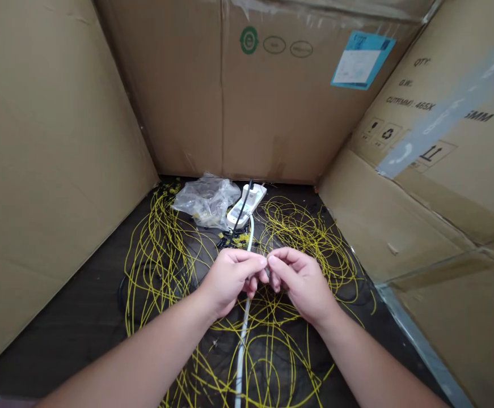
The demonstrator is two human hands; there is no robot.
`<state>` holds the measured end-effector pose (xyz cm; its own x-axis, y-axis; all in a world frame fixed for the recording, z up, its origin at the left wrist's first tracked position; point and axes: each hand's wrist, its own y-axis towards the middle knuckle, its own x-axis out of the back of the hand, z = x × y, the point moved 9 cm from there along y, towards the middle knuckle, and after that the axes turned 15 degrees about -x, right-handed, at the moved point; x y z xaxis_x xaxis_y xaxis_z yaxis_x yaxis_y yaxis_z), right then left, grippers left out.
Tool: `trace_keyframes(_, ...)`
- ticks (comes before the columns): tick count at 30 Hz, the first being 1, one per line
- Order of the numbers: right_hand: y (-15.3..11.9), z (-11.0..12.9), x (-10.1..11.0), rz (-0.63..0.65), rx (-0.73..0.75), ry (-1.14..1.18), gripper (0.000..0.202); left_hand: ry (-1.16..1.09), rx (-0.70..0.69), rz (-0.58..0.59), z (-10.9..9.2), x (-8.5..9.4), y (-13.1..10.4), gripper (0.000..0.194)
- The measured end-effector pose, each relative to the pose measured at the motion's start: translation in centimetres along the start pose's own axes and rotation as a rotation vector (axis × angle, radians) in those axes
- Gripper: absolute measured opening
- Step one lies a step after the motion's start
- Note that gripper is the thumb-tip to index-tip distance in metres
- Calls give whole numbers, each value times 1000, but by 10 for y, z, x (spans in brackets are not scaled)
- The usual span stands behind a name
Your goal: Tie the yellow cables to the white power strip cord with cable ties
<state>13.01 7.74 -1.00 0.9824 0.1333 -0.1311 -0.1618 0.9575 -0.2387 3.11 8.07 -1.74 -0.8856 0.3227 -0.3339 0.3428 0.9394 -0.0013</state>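
My left hand (233,277) and my right hand (298,281) meet in the middle of the view, thumb tips almost touching. Both are closed in a pinch, thumb against forefinger. Whatever lies between the fingertips is too small or too hidden to name. Thin yellow wires (315,238) lie in loose coils behind, beside and below the hands. Under them a white cable (243,340) runs from the near edge up to a white power strip (235,218). Small black pieces and yellow scraps (240,238) lie just beyond my fingers.
A crumpled clear plastic bag (206,198) lies left of the power strip, which has a white plug (252,194) with a black cord. Tall cardboard walls stand at the left (51,141), back (178,90) and right (434,187) around the dark surface (80,317).
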Motion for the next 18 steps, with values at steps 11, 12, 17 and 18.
trace_keyframes(11,2,-5,-5,117,-45,49,13,-68,78,84,7,-4,-1,18)
trace_keyframes(12,2,-5,-5,124,-47,61,12,-81,83,85,8,-4,-1,17)
trace_keyframes(17,3,-4,-5,147,-82,204,10,-121,101,79,9,-3,-1,16)
trace_keyframes(18,3,-4,-4,143,-98,241,11,-120,99,77,9,-3,-1,16)
